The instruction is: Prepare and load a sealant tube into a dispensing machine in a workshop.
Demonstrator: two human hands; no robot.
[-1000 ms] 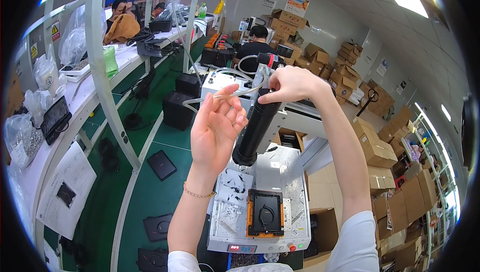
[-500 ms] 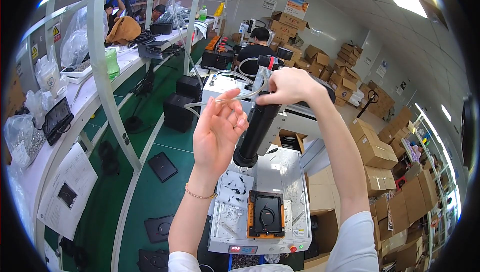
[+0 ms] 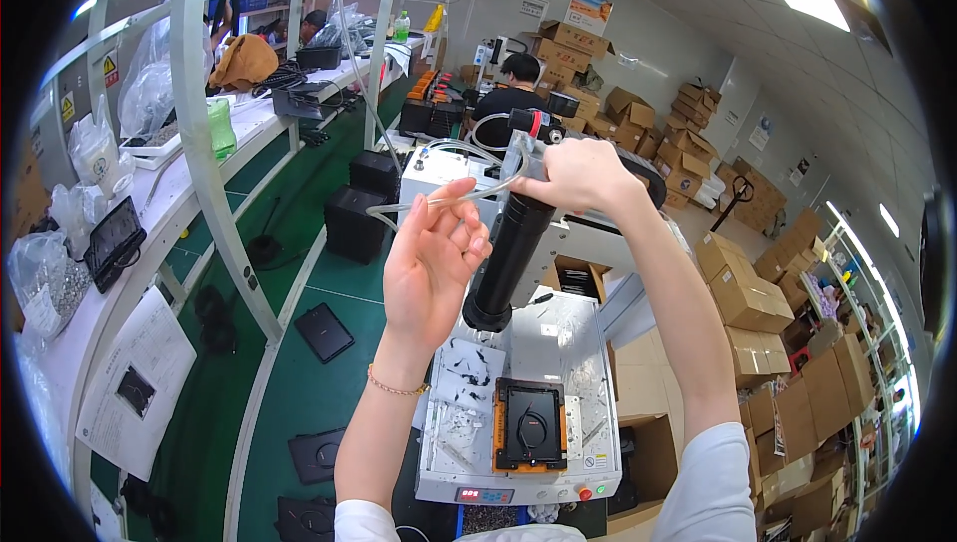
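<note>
A long black cylinder (image 3: pixel 510 255) slants above the bench machine, and my right hand (image 3: pixel 583 175) is closed over its upper end, hiding part of it. My left hand (image 3: pixel 434 263) is raised beside the cylinder, palm turned up. Its fingers are loosely curled and apart, with a clear hose (image 3: pixel 394 209) running past the thumb and forefinger. Below, an orange-and-black fixture (image 3: pixel 560 432) on the machine's white table (image 3: pixel 588 362) carries a flat black panel (image 3: pixel 531 407) with a coiled black cable (image 3: pixel 533 429).
Flat black panels (image 3: pixel 324 332) lie on the green surface at left. A white post (image 3: pixel 214 143) stands before a cluttered workbench (image 3: pixel 140 233). Open cardboard boxes (image 3: pixel 648 452) and stacked cartons (image 3: pixel 743 288) line the right. A person in black (image 3: pixel 510 101) sits ahead.
My right hand has shifted slightly left at the top of the cylinder, its thumb now a little higher. The left hand has barely moved.
</note>
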